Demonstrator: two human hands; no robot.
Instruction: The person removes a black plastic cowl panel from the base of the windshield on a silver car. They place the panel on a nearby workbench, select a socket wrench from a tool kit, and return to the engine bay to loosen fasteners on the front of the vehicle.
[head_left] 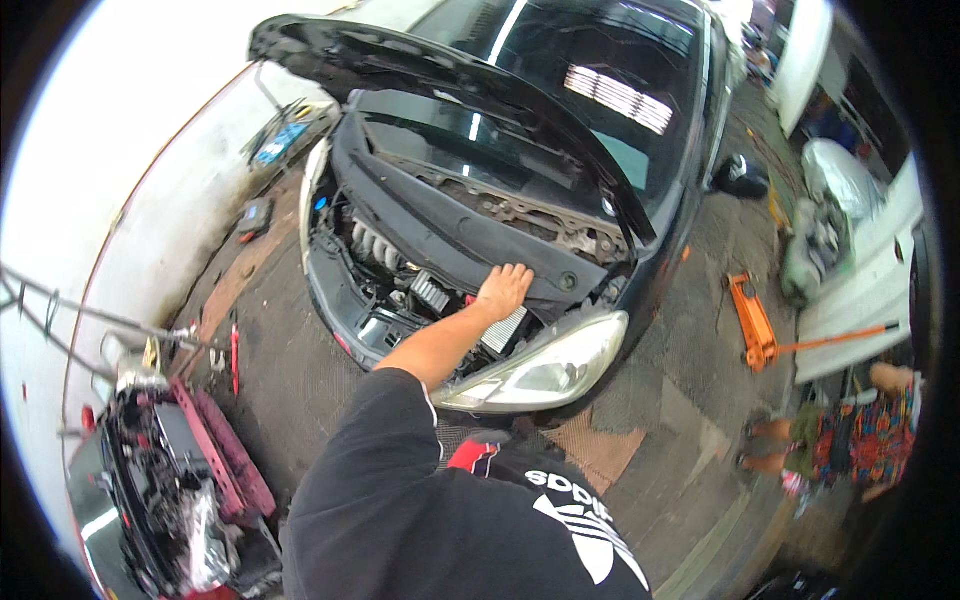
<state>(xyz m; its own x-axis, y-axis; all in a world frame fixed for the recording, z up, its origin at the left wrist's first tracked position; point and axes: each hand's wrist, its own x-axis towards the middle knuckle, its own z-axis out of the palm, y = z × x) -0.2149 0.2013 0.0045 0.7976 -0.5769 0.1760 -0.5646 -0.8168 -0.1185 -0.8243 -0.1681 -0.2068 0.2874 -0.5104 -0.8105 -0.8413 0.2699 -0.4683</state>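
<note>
My left hand (505, 290) reaches into the open engine bay of a dark car. Its fingers bend over the front edge of a long black plastic cowl panel (430, 222); the thumb is hidden. The panel lies across the rear of the bay, with bare metal bulkhead (540, 218) showing behind it. Just below my wrist is a white-topped box, likely the battery (504, 331), with a bit of red beside it. Grey intake pipes (374, 243) show farther left. The raised hood (400, 68) stands over the windscreen. My right hand is out of the picture.
A headlight (555, 372) faces my body. On the right, an orange floor jack (752, 318) sits on the floor, its handle sticking out near another person (850, 440). A second vehicle's engine bay (160, 470) lies at lower left. A tool case (255, 217) rests by the wall.
</note>
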